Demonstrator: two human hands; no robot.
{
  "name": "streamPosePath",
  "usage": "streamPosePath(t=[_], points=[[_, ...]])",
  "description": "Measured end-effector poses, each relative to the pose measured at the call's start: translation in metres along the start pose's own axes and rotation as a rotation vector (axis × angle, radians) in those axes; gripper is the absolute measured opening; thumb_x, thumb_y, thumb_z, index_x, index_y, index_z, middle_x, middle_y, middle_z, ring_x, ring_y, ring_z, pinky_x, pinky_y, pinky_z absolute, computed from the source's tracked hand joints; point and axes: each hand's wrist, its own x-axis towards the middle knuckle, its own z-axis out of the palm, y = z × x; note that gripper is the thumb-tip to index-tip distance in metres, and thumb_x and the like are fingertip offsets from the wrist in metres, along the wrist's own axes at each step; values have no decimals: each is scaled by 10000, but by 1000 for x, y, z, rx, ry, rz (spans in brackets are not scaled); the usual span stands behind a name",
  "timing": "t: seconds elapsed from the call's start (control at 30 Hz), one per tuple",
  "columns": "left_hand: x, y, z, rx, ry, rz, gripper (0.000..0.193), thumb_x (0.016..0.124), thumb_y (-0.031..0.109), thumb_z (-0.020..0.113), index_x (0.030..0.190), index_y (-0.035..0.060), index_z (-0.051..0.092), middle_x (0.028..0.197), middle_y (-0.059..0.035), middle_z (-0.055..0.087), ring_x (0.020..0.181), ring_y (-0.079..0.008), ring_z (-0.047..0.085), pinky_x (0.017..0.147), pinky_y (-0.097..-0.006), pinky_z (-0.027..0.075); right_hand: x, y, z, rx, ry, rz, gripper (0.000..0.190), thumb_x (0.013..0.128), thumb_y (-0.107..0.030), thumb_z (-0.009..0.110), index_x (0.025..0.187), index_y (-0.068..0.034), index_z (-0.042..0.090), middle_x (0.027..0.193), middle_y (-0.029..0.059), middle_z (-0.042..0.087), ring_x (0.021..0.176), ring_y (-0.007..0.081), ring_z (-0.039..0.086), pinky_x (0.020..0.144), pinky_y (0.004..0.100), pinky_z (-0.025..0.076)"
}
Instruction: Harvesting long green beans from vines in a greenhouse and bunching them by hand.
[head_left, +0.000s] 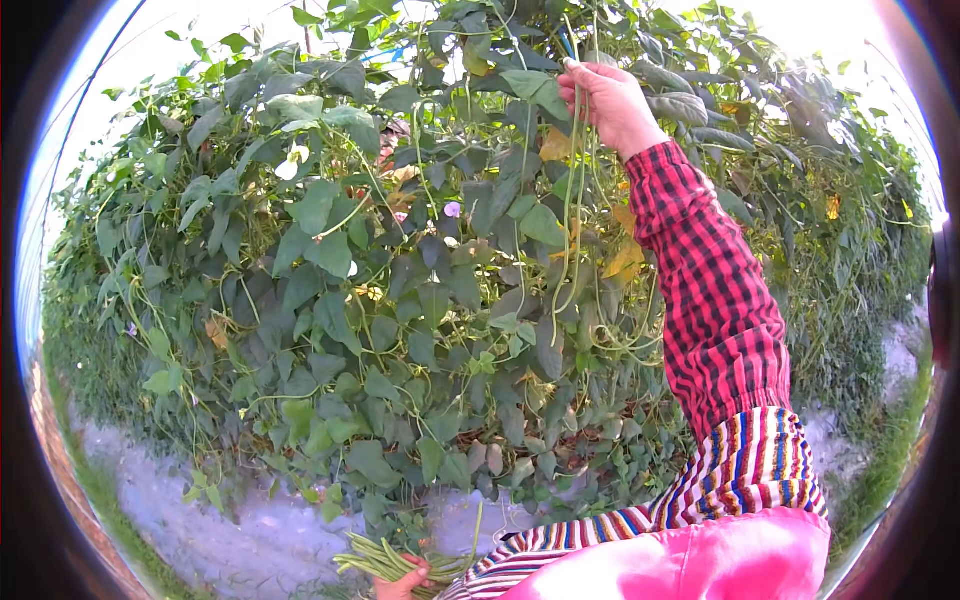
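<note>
High among the leaves at the upper right of the head view, my right hand (607, 105) is raised, its thumb and fingers closed around the tops of long thin yardlong beans (571, 217) that hang down below it. The sleeve on that arm is red and black checked. Low in the picture, near my body, my left hand (405, 581) holds a bunch of picked green yardlong beans (379, 555). Part of that hand is cut off by the lower edge.
A tall wall of climbing bean vines (330, 247) spans the view, with a few pale flowers and yellow leaves. Pale ground sheeting (225, 540) runs along its foot, with grass strips (112, 495) at the sides. A person (394, 142) is partly visible behind the foliage.
</note>
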Motion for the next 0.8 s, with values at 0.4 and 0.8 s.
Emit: streamPosePath(t=[0.4, 0.8], points=[[8, -26, 3, -545, -15, 82, 271, 701, -95, 615, 930, 14, 520, 809, -120, 581, 627, -192, 552, 536, -298, 463, -4, 37, 3, 177, -447, 56, 228, 902, -93, 465, 1063, 54, 529, 832, 41, 542, 688, 93, 479, 634, 239, 423], [-18, -30, 2, -592, 56, 106, 235, 716, -98, 609, 916, -6, 527, 795, -114, 569, 628, -166, 534, 574, -288, 465, 3, 67, 7, -20, -254, 173, 137, 884, -100, 432, 974, -34, 510, 681, -7, 446, 474, 24, 292, 406, 173, 239]])
